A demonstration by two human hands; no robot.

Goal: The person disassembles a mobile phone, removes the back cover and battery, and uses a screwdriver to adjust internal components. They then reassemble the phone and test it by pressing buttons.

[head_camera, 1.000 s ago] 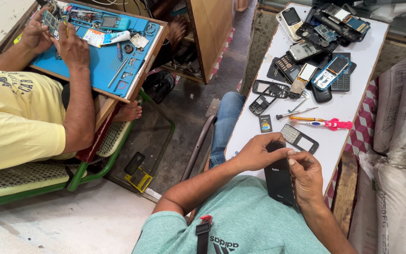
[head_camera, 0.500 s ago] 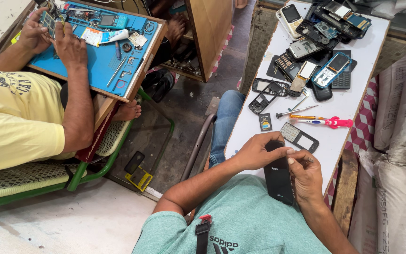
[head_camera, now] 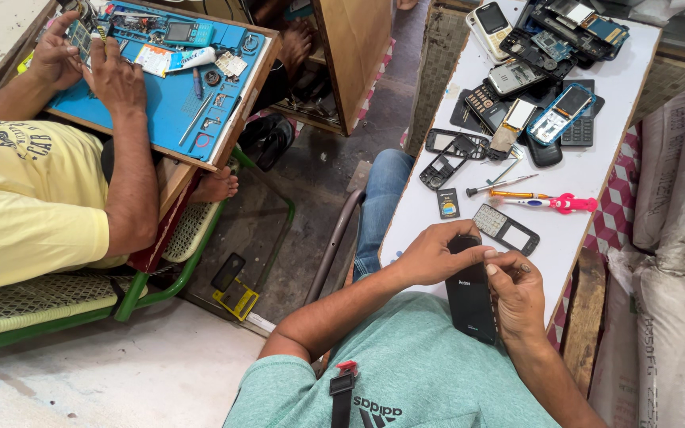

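I see both hands on black phone (head_camera: pixel 470 305), back side up, at near edge of white table (head_camera: pixel 596 170). Left hand (head_camera: pixel 430 255) clasps top end; right hand (head_camera: pixel 517 292) pinches right side. Looks like back-cover prying; next needs fingernail purchase at seam. Long axis runs toward far edge.

Teal short-sleeved T-shirt, blue jeans, black chest strap with red clip

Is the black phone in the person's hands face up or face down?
Face down: the black phone shows its plain back, no screen or keys, gripped by the left hand and right hand.
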